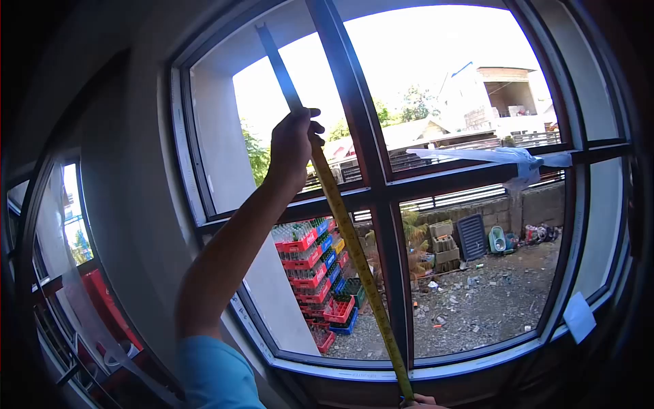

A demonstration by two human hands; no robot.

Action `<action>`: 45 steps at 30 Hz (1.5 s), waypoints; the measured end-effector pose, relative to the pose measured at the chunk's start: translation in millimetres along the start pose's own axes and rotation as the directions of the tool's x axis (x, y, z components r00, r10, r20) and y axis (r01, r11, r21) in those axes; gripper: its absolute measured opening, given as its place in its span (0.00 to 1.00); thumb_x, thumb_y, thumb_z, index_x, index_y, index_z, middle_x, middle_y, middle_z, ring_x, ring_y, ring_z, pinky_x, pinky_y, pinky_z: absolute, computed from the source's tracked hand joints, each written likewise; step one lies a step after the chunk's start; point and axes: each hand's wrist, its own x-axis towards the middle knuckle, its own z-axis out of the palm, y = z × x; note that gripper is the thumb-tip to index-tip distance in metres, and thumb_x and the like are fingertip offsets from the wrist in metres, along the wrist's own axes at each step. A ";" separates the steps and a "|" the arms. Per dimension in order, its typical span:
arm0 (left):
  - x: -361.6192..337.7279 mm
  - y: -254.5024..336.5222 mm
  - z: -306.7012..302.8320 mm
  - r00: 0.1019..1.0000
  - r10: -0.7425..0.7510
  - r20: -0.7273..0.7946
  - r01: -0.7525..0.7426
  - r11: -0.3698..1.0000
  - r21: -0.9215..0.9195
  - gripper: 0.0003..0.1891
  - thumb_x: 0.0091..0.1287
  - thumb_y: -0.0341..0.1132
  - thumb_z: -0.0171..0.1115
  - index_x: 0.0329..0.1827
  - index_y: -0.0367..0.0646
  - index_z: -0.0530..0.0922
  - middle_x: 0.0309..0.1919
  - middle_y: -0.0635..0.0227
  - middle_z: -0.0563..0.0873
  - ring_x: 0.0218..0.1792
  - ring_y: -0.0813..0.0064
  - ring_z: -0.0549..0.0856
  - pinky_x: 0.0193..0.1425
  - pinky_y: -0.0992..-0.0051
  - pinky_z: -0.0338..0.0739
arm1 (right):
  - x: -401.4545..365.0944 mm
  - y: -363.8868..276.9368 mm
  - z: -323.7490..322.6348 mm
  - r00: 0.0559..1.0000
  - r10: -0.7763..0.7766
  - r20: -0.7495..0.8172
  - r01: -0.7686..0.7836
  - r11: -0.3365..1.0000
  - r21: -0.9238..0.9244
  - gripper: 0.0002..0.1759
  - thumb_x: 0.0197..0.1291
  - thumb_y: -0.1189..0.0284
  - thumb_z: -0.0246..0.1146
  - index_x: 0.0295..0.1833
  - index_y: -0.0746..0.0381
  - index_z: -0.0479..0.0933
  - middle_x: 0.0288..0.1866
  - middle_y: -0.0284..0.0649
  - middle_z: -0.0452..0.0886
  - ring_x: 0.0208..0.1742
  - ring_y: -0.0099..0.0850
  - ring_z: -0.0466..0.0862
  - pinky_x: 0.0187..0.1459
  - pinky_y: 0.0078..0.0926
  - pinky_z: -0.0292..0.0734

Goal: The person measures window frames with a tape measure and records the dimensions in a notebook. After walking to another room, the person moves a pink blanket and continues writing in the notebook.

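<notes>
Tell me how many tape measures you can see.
1: the yellow tape measure, slanting across the window from near its upper left down to the picture's bottom edge. Others could be hidden in the dark edges.

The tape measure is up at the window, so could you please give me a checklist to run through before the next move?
1. Left hand closed around the tape measure: ok.
2. Right hand has a firm grip: cannot tell; only part shows, at the bottom edge.
3. Tape's upper end touching the window frame: cannot tell; contact isn't clear.
4. Tape parallel to the middle upright: not ok in this view; they draw together toward the bottom.
5. Markings readable: not ok; too small here.
6. Plastic wrap away from the tape: ok; it hangs on the crossbar, right of the upright.
</notes>
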 end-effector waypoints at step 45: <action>221.9 3.3 37.0 0.675 0.705 -0.218 -0.526 0.667 0.528 0.20 0.67 0.44 0.54 0.25 0.37 0.82 0.23 0.51 0.84 0.31 0.53 0.86 0.38 0.57 0.77 | 114.7 -168.2 117.3 0.913 -0.406 -0.034 0.363 0.849 -0.385 0.13 0.69 0.69 0.53 0.37 0.65 0.79 0.28 0.32 0.78 0.30 0.16 0.74 0.32 0.19 0.69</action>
